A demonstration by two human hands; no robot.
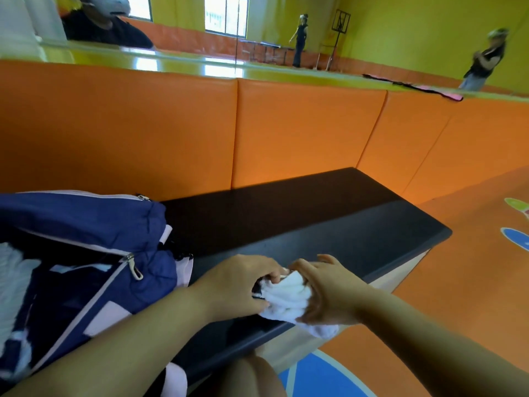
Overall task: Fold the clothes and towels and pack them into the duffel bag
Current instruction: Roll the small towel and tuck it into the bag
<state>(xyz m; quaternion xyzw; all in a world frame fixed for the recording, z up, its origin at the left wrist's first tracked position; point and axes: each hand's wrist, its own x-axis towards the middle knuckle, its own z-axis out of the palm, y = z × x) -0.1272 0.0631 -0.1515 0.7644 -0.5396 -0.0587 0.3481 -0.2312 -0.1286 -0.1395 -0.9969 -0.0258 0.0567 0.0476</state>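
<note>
A small white towel (pixel 289 299) is bunched near the front edge of the dark bench (pixel 315 222). My left hand (pixel 237 285) grips its left side with curled fingers, and my right hand (pixel 323 290) curls round its right side. One corner of the towel hangs over the bench edge below my right hand. The navy duffel bag (pixel 94 247) with pale pink trim sits at the left on the bench, unzipped, with light and dark fabric showing inside. A dark item lies partly hidden under my left fingers beside the towel.
Orange padded panels (pixel 171 133) back the bench. Orange floor with blue markings (pixel 472 282) lies to the right and below. Beyond the padding, a glossy yellow floor holds two standing people and a stand in the distance.
</note>
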